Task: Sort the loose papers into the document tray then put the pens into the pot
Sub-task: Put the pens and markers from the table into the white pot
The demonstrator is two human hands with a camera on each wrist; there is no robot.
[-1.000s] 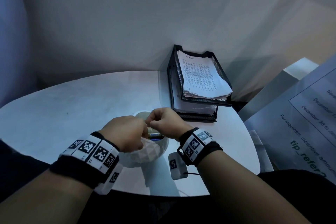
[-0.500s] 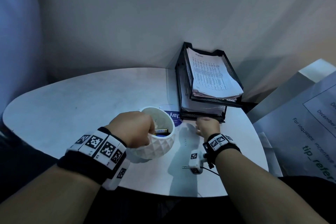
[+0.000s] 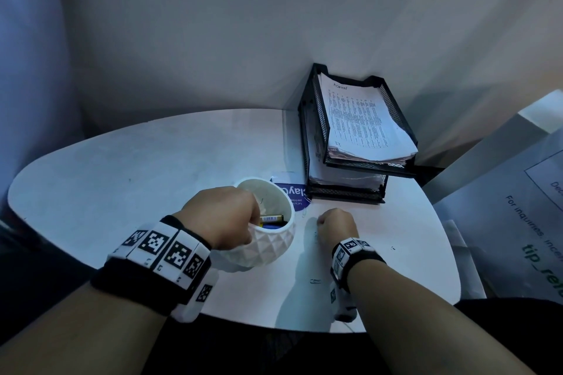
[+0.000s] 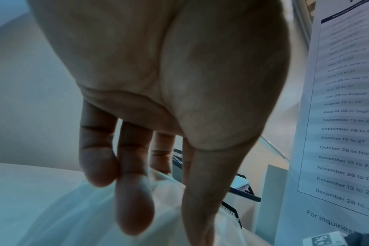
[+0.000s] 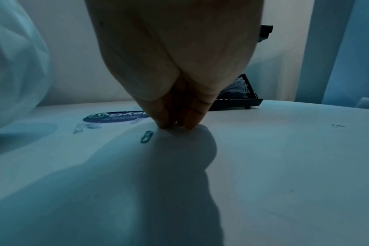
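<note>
1. Meanwhile, a person's left hand [image 3: 227, 216] is gripping the near rim of the white faceted pot [image 3: 274, 248] on the round white table [image 3: 122, 179]; the thumb is going inside the rim w/ the fingers [image 4: 135, 206] lying on the outer wall.
2. Pens [image 3: 271, 220] are lying inside the pot, a gold-coloured one & a blue one showing at the mouth.
3. Right hand [image 3: 336, 224] is reaching down to the tabletop just right of the pot, fingertips [image 5: 190, 123] bunched & touching the surface; can't tell whether they are pinching anything.
4. Paper clip [image 5: 146, 136] is lying just beside those fingertips, w/ more clips [image 5: 84, 127] sitting near a dark blue sticker [image 3: 294, 196] behind the pot.
5. Black mesh document tray [image 3: 313, 143] is standing at the table's back right, against the wall, w/ papers [image 3: 362, 122] stacked on both tiers.
6. Printed notice [image 4: 348, 116] is hanging off to the right.
</note>
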